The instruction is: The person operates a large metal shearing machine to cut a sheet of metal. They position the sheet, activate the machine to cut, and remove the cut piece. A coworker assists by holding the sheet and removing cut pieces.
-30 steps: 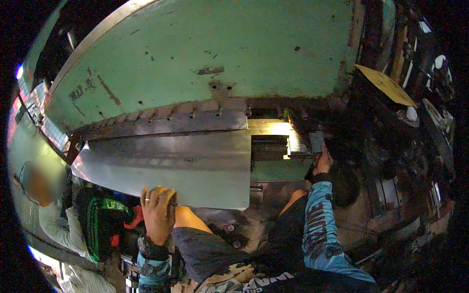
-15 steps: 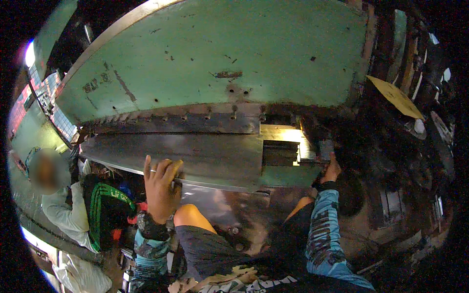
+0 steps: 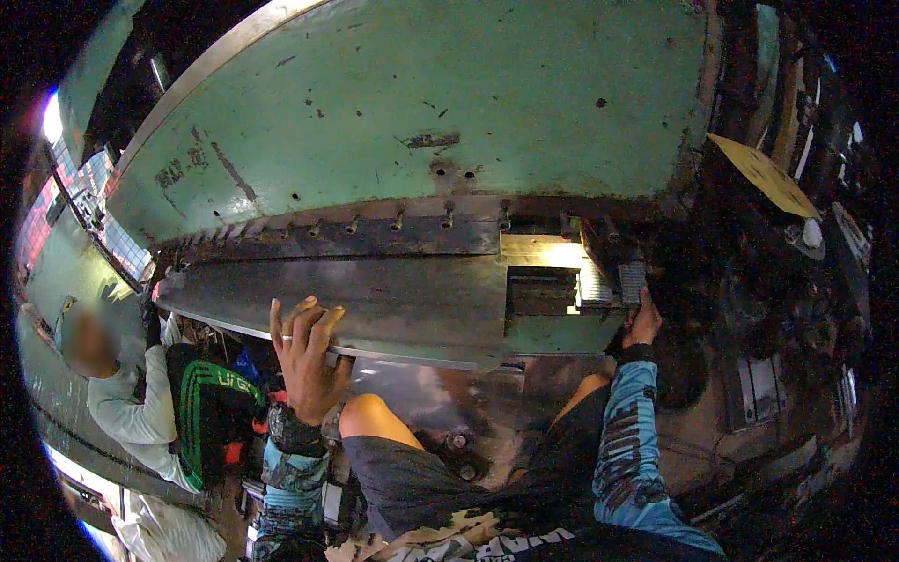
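A long grey metal sheet point(image 3: 412, 300) lies across the bed of a big green machine, under a row of bolts. My left hand point(image 3: 311, 365) is at the sheet's near edge, fingers spread on top and the thumb low by the rim. At the machine's right end, my right hand point(image 3: 642, 323) is closed beside a small ribbed metal block point(image 3: 633, 281). Its fingers are partly hidden, and what they grip does not show plainly. Between the sheet and that block is a rectangular gap with a brightly lit strip point(image 3: 543, 251) behind it.
The machine's green upper plate point(image 3: 412, 103) rises in front of me. At the left a co-worker in a grey sleeve point(image 3: 150, 403) is near the sheet's far left end. A yellowish board point(image 3: 763, 178) leans at the right. A whitish sack point(image 3: 169, 529) is at lower left.
The view has shifted slightly. My left hand's fingers are a little more spread at the sheet's edge. My right hand stays by the ribbed block. The co-worker has moved a little.
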Demonstrator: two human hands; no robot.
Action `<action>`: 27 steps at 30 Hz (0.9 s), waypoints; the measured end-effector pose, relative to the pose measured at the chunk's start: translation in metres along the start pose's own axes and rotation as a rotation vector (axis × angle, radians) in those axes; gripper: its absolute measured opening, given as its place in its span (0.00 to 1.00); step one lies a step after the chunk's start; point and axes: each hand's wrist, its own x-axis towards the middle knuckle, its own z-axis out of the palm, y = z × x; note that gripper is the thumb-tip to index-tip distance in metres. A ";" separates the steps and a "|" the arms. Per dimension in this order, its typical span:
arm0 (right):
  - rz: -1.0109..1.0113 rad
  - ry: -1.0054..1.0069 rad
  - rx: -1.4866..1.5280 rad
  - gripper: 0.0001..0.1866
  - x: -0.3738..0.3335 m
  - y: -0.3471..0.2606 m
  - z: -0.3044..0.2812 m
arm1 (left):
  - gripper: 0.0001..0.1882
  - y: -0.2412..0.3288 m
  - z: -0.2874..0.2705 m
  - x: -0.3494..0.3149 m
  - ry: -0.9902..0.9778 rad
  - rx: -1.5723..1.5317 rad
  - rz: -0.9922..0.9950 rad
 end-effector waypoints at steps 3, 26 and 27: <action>0.006 0.000 0.018 0.14 -0.001 -0.001 0.001 | 0.34 0.009 -0.002 0.010 0.090 0.001 -0.010; -0.009 -0.010 -0.081 0.26 -0.005 -0.008 0.002 | 0.31 -0.012 -0.003 0.093 0.185 -0.045 0.050; 0.039 0.032 -0.105 0.26 -0.005 -0.009 0.001 | 0.31 -0.013 -0.003 0.093 0.191 -0.029 0.067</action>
